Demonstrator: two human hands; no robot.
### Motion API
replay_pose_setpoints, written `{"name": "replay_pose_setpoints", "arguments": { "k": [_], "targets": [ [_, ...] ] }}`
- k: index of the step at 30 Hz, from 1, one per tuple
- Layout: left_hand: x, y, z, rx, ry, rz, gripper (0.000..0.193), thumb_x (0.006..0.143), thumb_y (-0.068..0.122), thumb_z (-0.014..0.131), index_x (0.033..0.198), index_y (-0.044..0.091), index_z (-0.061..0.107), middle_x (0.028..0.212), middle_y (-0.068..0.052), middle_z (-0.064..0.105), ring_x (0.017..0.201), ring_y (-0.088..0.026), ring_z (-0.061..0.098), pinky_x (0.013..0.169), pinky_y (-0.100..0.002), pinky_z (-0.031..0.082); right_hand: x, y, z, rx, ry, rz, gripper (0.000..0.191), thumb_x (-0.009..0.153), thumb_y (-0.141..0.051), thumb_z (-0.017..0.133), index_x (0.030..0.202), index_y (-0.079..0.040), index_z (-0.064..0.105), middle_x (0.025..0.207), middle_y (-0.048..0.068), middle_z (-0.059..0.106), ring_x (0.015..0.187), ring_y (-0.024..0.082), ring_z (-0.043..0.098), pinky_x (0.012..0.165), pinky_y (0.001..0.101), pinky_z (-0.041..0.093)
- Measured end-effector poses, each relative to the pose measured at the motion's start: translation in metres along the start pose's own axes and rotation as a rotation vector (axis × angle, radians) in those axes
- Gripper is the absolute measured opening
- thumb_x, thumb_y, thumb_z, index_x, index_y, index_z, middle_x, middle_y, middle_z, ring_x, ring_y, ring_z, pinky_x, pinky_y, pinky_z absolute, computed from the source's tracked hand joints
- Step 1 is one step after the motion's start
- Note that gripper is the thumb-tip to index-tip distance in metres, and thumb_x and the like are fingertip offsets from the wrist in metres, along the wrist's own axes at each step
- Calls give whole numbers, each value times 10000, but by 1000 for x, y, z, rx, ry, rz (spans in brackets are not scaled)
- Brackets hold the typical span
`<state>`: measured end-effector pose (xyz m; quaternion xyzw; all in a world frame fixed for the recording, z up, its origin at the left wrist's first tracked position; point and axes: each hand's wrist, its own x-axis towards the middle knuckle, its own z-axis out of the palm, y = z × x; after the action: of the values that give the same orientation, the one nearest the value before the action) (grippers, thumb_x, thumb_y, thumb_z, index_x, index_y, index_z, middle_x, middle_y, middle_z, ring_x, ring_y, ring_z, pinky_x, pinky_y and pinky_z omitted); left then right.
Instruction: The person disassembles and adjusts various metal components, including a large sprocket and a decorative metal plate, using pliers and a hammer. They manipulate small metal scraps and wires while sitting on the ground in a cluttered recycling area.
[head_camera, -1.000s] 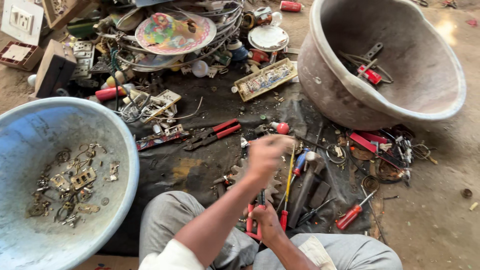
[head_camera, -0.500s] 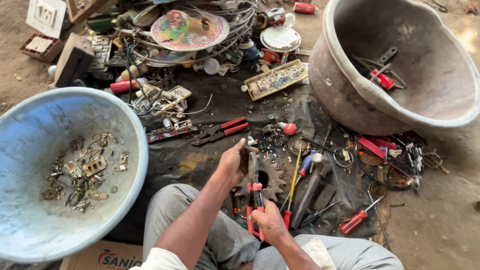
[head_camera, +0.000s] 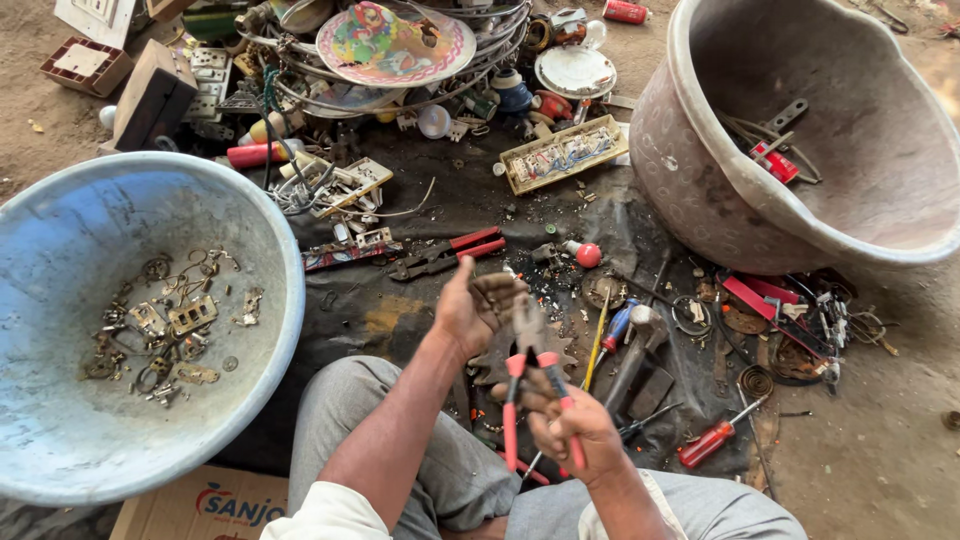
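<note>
Blue basin (head_camera: 60, 230) cut by left edge; box (head_camera: 200, 505) partly hidden.

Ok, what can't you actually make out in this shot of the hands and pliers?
Head view:
- What the left hand holds: curled fingers hide it.
- Pliers tips: blurred against clutter.
- Right hand palm: faces away.
- Metal bits in blue basin: too small to identify.

left hand (head_camera: 470, 310) drawn back from pliers (head_camera: 530, 375), palm opened
</note>
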<state>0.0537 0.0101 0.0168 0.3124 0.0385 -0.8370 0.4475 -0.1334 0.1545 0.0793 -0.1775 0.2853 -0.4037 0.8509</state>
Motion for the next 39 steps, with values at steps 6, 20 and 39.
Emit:
{"name": "replay_pose_setpoints", "arguments": {
  "k": [6,20,39],
  "targets": [
    [-32,51,6,-237,-65,158,905,997,713,173,1002,-37,680,1012,-234,732,968,-355,722,923,-504,584,5,-9,-2,-23,215,-156,910,635,-37,520,1526,39,352,1416,316,547,514,94,449,450,219,410],
    [-29,28,-25,434,34,574,309,1075,231,589,957,-13,737,841,-100,727,712,-179,693,693,-332,576,20,10,-15,-215,217,-120,892,620,-29,532,1495,92,409,1411,287,590,615,148,497,500,256,414],
    [-12,-80,-16,145,43,-97,333,1008,145,475,1222,-78,601,1067,-214,689,945,-313,718,893,-469,621,18,-7,-6,-363,178,-654,882,664,68,487,1531,130,339,1552,277,456,1492,377,425,1272,477,299]
  ]
}}
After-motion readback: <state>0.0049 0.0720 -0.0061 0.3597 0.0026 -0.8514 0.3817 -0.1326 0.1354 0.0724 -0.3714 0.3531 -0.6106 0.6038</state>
